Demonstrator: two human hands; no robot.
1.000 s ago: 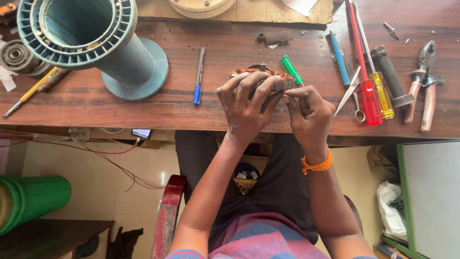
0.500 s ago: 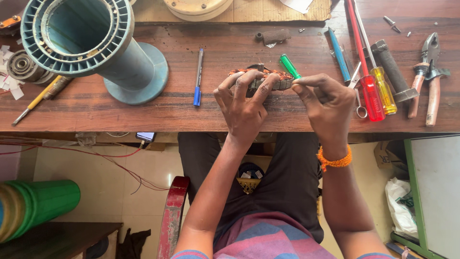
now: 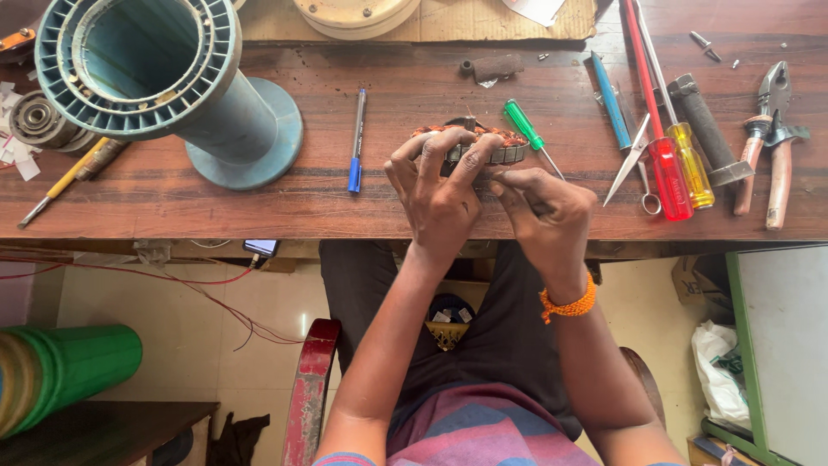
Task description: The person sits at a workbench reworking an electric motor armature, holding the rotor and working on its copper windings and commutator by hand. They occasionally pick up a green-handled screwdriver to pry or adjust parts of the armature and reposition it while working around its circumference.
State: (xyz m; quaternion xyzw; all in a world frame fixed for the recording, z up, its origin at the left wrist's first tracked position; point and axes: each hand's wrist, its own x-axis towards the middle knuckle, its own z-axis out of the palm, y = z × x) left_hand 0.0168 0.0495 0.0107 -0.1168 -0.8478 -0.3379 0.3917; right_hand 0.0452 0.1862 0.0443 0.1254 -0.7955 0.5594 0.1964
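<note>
Round copper-wound metal stator [image 3: 503, 147] — near half hidden under the left hand [image 3: 442, 194] and right hand [image 3: 545, 207]; what the right fingertips pinch cannot be told. Large teal ribbed plastic spool [image 3: 164, 82] cut by top edge. Green plastic cylinder [image 3: 65, 371] cut at left edge. Small screws [image 3: 703, 41] at top right — too small to type.
</note>
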